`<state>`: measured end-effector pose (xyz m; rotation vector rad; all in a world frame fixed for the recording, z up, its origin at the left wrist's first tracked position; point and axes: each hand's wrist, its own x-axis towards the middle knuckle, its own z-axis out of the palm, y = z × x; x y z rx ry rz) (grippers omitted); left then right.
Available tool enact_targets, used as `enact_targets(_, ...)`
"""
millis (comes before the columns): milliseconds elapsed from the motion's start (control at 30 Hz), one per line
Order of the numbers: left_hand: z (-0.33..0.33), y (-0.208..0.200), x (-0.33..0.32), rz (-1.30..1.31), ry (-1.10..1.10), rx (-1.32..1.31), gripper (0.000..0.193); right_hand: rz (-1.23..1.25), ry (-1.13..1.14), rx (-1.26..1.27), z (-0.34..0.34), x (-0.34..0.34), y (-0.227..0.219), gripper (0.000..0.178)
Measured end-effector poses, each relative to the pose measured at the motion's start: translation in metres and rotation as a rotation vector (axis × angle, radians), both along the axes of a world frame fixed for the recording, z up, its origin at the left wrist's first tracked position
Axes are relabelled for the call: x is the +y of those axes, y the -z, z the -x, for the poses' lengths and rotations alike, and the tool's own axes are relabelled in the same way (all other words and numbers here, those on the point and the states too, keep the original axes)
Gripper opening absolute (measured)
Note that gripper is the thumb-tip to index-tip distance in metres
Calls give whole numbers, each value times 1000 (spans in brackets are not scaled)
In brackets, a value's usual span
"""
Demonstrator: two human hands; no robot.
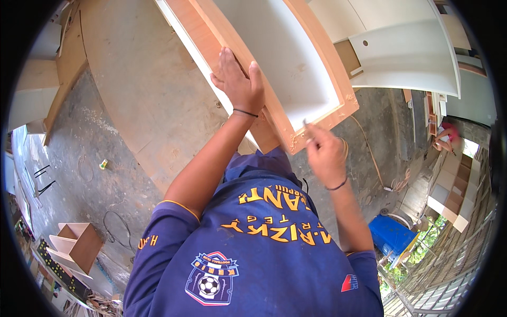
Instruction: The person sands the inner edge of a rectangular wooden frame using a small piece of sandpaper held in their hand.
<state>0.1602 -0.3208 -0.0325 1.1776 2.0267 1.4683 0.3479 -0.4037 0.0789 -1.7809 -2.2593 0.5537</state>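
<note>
A long wooden box frame (311,31) with a white inside stands in front of me, with pale curled shavings (297,141) at its near corners. My left hand (237,82) lies on the frame's left side, fingers stretched forward and thumb apart, holding nothing. At the near end, by the corner, my right hand (326,158) is closed, palm side hidden. A small greyish tip sticks out beyond its fingers over the rim; motion blur and the hand hide what it belongs to.
White panels (406,58) stand beyond the box at right. A cord (369,153) lies on the concrete floor near a blue drum (391,238). A brown sheet (142,68) covers the floor at left. Another person (448,136) sits at far right. A small wooden shelf unit (76,245) stands lower left.
</note>
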Motion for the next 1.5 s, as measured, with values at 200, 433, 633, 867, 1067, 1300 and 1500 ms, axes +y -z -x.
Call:
enact_targets(200,-3,-3,2,10,3,-16,69,-47,-88,-186,6,-12,0,35)
enact_targets(433,0,-1,1,4,-2,2,69,-63,-19,-54,-7,-1,3,35)
enact_targets(633,-1,-1,1,-4,-3,-6,69,50,-23,20,9,-13,-1,34)
enact_targets(867,-2,-2,1,-3,0,-20,68,-174,-57,-368,-44,52,0,33)
enact_targets(1067,-1,2,1,-12,-8,-11,68,120,-150,-212,22,-6,-9,31)
enact_targets(1300,-2,-3,1,2,-2,-19,69,-94,-34,-351,-27,42,1,32)
enact_targets(1500,-2,0,1,3,-6,-19,68,128,-165,-109,7,9,0,30)
